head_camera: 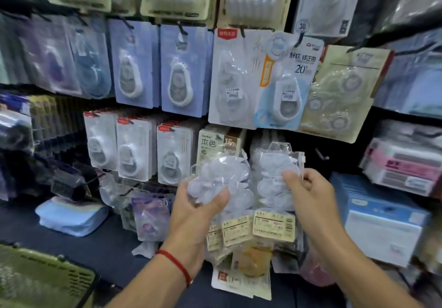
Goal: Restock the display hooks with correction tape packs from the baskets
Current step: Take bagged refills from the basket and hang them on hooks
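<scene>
From the green basket (43, 281) at lower left across to my left hand (196, 209) curled round a clear bundle of correction tape packs (222, 183) and my right hand (308, 188) pinching another pack's edge below the stocked hooks, slippery plastic could slide loose

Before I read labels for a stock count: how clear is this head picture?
Head view: edges smeared and bowed by the wide lens; glare on the clear packs in the left hand and right hand; centre card print legible.
</scene>
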`<state>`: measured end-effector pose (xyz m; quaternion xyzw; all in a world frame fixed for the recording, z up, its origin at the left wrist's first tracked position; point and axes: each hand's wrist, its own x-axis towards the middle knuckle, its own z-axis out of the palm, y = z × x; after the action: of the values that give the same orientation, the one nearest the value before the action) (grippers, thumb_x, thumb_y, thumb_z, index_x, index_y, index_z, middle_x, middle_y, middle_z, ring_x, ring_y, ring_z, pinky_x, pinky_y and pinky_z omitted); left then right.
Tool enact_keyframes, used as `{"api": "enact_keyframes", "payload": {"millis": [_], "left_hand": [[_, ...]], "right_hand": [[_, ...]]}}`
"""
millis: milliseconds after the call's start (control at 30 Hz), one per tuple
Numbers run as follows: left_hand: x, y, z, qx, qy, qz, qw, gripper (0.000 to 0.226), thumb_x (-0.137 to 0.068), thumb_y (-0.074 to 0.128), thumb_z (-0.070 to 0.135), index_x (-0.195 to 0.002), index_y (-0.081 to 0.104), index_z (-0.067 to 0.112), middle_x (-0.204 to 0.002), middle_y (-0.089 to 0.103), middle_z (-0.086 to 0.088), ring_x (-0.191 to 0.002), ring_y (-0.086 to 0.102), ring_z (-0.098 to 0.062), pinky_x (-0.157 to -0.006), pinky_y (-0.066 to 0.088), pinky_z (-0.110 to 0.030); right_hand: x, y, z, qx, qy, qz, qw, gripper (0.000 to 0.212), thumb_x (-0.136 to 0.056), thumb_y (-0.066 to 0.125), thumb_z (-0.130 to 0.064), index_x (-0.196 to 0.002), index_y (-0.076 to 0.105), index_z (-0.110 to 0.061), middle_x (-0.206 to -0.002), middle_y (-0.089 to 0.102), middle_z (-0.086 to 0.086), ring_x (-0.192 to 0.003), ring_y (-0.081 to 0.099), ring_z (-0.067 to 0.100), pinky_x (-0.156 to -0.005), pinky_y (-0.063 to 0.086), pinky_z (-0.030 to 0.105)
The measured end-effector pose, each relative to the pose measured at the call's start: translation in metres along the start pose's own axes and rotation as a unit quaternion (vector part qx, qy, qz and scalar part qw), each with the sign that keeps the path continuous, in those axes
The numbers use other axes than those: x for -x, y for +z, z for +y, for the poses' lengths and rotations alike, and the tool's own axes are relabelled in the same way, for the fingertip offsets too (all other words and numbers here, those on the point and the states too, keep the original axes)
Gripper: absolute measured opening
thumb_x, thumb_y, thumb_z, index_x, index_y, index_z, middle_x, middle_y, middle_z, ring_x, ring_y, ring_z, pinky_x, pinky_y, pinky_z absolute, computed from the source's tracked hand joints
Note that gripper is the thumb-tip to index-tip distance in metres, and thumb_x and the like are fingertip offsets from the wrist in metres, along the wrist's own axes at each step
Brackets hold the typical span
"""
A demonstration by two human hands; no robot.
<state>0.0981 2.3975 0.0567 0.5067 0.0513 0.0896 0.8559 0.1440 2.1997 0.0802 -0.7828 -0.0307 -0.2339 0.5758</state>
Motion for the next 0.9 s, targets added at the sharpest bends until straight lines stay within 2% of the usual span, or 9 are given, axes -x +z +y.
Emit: {"api": "enact_keyframes", "payload": {"millis": [67,167,267,367,467,533,633,767,900], "left_hand": [[-0.001,-0.010,0.005,-0.020,0.020,0.017,0.999,0.066,-0.063,0.088,0.021,-0.123,0.062,0.025,-0.116,0.078,-0.009,-0.106,0.076,-0.035,-0.094,0.058,-0.063],[0.001,-0.019,0.010,-0.025,0.027,0.024,0.999,0.074,-0.057,0.090,0.028,-0.126,0.061,0.028,-0.118,0.077,-0.008,-0.109,0.075,-0.036,-0.097,0.055,-0.065],[0.004,-0.023,0.012,-0.028,0.032,0.023,0.999,0.069,-0.060,0.089,0.028,-0.123,0.063,0.030,-0.117,0.078,-0.005,-0.110,0.074,-0.034,-0.099,0.054,-0.065],[0.005,-0.024,0.013,-0.028,0.036,0.021,0.999,0.068,-0.063,0.088,0.026,-0.126,0.062,0.030,-0.119,0.077,-0.005,-0.112,0.073,-0.035,-0.100,0.053,-0.066],[0.005,-0.025,0.014,-0.034,0.044,0.026,0.998,0.067,-0.065,0.087,0.025,-0.127,0.061,0.028,-0.118,0.077,-0.005,-0.112,0.073,-0.035,-0.102,0.052,-0.065],[0.004,-0.026,0.014,-0.033,0.048,0.030,0.998,0.063,-0.066,0.085,0.023,-0.124,0.062,0.028,-0.114,0.078,-0.003,-0.109,0.075,-0.034,-0.100,0.054,-0.065],[0.002,-0.024,0.010,-0.031,0.046,0.030,0.998,0.060,-0.066,0.084,0.021,-0.121,0.063,0.029,-0.110,0.079,-0.002,-0.107,0.076,-0.034,-0.097,0.055,-0.066],[-0.001,-0.018,0.003,-0.020,0.035,0.028,0.999,0.057,-0.069,0.085,0.017,-0.120,0.063,0.029,-0.110,0.079,-0.002,-0.107,0.075,-0.035,-0.096,0.055,-0.067],[-0.006,-0.011,-0.003,-0.011,0.026,0.028,0.999,0.050,-0.081,0.084,0.010,-0.124,0.062,0.025,-0.119,0.076,-0.008,-0.110,0.074,-0.037,-0.097,0.054,-0.068]], "right_hand": [[-0.003,0.002,0.001,0.007,-0.004,-0.013,1.000,0.036,-0.101,0.065,-0.039,-0.080,0.059,-0.011,-0.058,0.054,0.002,-0.053,0.044,0.006,-0.051,0.037,0.021],[-0.006,0.006,0.004,-0.020,0.010,-0.024,0.999,0.040,-0.099,0.068,-0.042,-0.089,0.064,-0.003,-0.071,0.060,0.019,-0.062,0.049,0.016,-0.060,0.039,0.034],[-0.005,0.011,0.002,-0.044,0.025,-0.019,0.999,0.050,-0.097,0.069,-0.045,-0.086,0.056,0.002,-0.066,0.047,0.006,-0.061,0.038,0.017,-0.060,0.033,0.036],[-0.007,0.012,0.002,-0.021,0.028,0.002,0.999,0.043,-0.095,0.070,-0.045,-0.072,0.055,-0.011,-0.056,0.046,-0.010,-0.051,0.036,0.014,-0.053,0.031,0.028],[-0.002,0.013,0.004,0.113,-0.011,0.037,0.993,0.025,-0.095,0.069,-0.044,-0.110,0.064,-0.025,-0.101,0.067,-0.013,-0.085,0.063,0.009,-0.072,0.047,0.025],[0.004,0.013,0.011,0.225,-0.113,0.081,0.964,0.045,-0.095,0.071,-0.031,-0.136,0.054,-0.020,-0.128,0.054,-0.001,-0.113,0.053,0.017,-0.093,0.045,0.033],[0.008,0.016,0.025,0.352,-0.305,0.005,0.885,0.050,-0.086,0.075,-0.008,-0.134,0.062,-0.014,-0.135,0.055,0.009,-0.121,0.051,0.028,-0.095,0.047,0.045],[-0.011,0.018,0.039,0.500,-0.288,-0.141,0.805,0.072,-0.091,0.064,-0.017,-0.158,0.039,-0.021,-0.168,0.026,0.001,-0.154,0.027,0.024,-0.112,0.038,0.041],[-0.021,0.019,0.039,0.488,-0.274,-0.163,0.812,0.072,-0.096,0.056,-0.018,-0.163,0.030,-0.025,-0.171,0.016,-0.006,-0.156,0.014,0.017,-0.118,0.034,0.036]]}}
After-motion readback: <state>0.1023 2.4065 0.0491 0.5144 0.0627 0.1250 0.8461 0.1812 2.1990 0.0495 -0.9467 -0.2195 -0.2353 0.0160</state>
